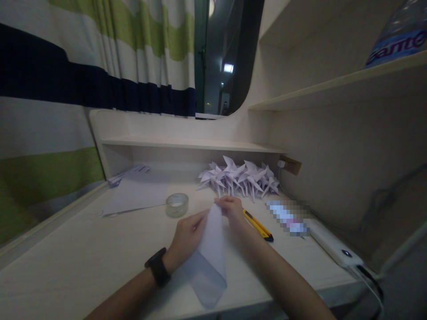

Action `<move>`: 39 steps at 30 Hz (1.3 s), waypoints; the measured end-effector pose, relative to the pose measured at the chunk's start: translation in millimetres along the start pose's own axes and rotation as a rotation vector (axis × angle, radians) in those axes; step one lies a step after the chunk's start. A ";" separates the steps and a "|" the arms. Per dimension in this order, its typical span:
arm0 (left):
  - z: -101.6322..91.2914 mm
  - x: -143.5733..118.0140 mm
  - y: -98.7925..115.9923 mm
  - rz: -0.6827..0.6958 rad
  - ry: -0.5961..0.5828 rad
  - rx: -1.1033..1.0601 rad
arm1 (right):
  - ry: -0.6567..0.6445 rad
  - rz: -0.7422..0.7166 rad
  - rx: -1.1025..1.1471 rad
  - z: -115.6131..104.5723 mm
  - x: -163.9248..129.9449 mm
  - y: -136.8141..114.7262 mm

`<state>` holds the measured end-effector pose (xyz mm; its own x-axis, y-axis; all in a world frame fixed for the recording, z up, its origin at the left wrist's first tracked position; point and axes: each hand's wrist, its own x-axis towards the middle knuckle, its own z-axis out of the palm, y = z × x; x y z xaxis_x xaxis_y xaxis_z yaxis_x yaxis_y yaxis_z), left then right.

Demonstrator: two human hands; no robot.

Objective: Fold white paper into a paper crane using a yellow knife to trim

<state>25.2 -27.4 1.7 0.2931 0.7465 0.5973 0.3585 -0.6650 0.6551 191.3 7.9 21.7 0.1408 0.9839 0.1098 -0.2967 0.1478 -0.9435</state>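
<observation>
A folded white paper sheet [211, 258] lies on the pale desk [83, 258], its far tip lifted between both hands. My left hand [185, 240], with a black watch on the wrist, pinches the sheet's left edge. My right hand [232, 210] grips the top corner from the right. Just beyond the hands sits a pile of several folded white paper pinwheels [238, 178]. A roll of clear tape [177, 204] stands left of the hands, and a yellow utility knife [258, 226] lies right beside my right wrist.
A stack of flat white sheets [135, 193] lies at the back left. A white power strip [333, 246] with a cable runs along the right edge under the shelves [333, 84]. A striped curtain [83, 66] hangs on the left.
</observation>
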 end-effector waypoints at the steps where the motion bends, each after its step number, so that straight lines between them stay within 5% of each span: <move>1: 0.0 0.0 -0.2 -0.001 0.000 -0.004 | 0.005 0.000 0.000 0.1 -0.2 -0.1; 31: -2.4 -1.0 6.1 0.020 -0.051 -0.030 | 0.062 -0.114 -0.132 -2.7 1.2 0.8; 39: -2.0 0.2 -4.5 0.004 0.068 0.090 | -0.049 -0.079 -0.195 1.5 -1.7 4.6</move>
<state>21.9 -24.3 -0.2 0.2349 0.7385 0.6321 0.4365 -0.6611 0.6102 188.3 7.1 17.6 0.1087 0.9745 0.1964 -0.0977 0.2071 -0.9734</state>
